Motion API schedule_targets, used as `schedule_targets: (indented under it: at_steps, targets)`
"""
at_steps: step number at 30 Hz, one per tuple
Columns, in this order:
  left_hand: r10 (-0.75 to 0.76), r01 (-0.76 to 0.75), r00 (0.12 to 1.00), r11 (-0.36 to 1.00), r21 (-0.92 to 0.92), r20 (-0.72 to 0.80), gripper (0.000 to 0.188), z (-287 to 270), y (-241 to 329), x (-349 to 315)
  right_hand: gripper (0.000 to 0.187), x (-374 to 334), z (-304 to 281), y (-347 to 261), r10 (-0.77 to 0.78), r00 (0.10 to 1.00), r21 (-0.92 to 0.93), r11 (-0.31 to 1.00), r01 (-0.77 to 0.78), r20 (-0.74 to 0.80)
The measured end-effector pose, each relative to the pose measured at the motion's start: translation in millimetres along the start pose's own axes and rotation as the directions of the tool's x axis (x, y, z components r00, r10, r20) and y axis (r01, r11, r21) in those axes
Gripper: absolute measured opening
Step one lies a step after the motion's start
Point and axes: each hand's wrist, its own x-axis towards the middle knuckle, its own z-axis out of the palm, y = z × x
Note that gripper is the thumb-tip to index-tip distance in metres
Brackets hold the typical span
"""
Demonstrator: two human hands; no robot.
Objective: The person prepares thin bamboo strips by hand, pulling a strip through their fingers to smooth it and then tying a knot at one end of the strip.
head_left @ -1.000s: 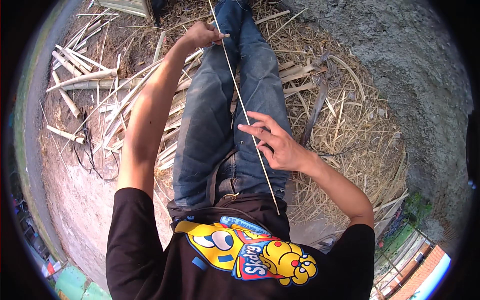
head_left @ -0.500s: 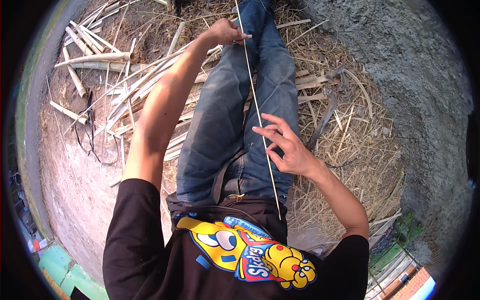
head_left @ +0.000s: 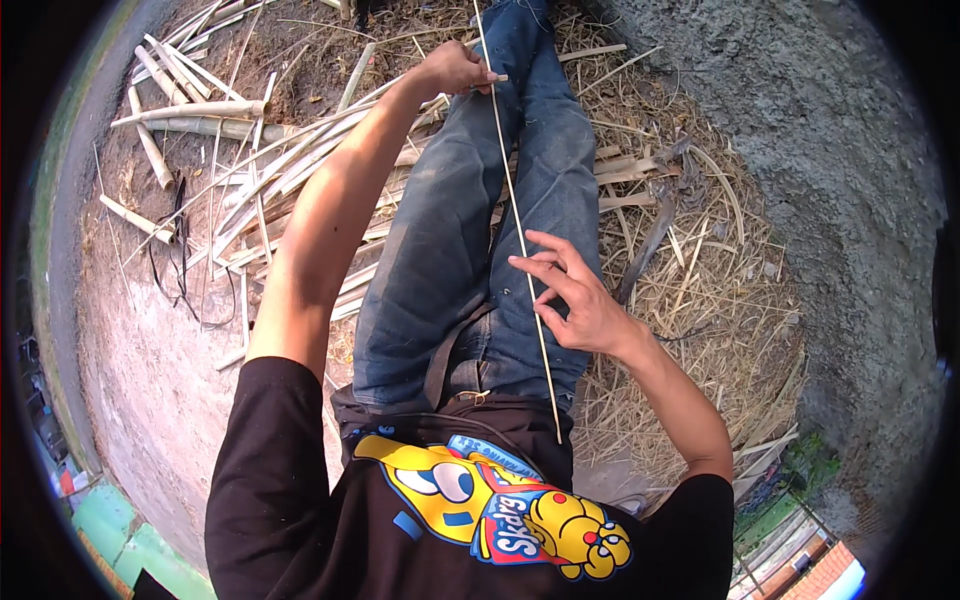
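The left hand [head_left: 458, 70] pinches a stub [head_left: 502, 77] at the thin strip [head_left: 513, 190], cropped up top; the right hand [head_left: 582, 305] spreads loosely over it, touching or not, I can't tell.

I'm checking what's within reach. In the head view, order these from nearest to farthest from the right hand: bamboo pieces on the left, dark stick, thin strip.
1. Thin strip: at the right hand, left of its palm.
2. Dark stick: on the ground, to its upper right.
3. Bamboo pieces: upper left.

One long thin strip [head_left: 519, 218], one short pale piece [head_left: 502, 77], two denim legs [head_left: 425, 280], one black T-shirt [head_left: 270, 480].
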Motion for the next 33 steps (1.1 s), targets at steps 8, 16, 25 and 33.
schedule_targets:
  at_steps: [8, 16, 25, 33]
  targets:
    - [0.007, -0.007, 1.000, 1.000, -0.006, 0.002, 0.027, -2, 3, -1, 0.113, 31, -20, -9, 0.016, 0.978, -0.303, 0.952, 0.049, 0.210]
    - [0.056, -0.054, 0.998, 0.996, -0.065, 0.028, 0.022, 10, 30, 2, 0.142, 73, -34, 1, -0.021, 0.937, -0.472, 0.860, 0.195, 0.348]
    - [-0.064, 0.066, 0.998, 0.989, -0.131, 0.017, 0.021, -26, -12, -12, 0.079, 34, -55, 21, -0.059, 0.932, -0.041, 0.998, 0.047, -0.357]
    - [-0.059, 0.077, 0.995, 0.961, -0.265, 0.074, 0.021, -12, -11, -24, 0.040, -145, -32, 281, 0.521, 0.048, 0.318, 0.589, -0.743, -0.852]
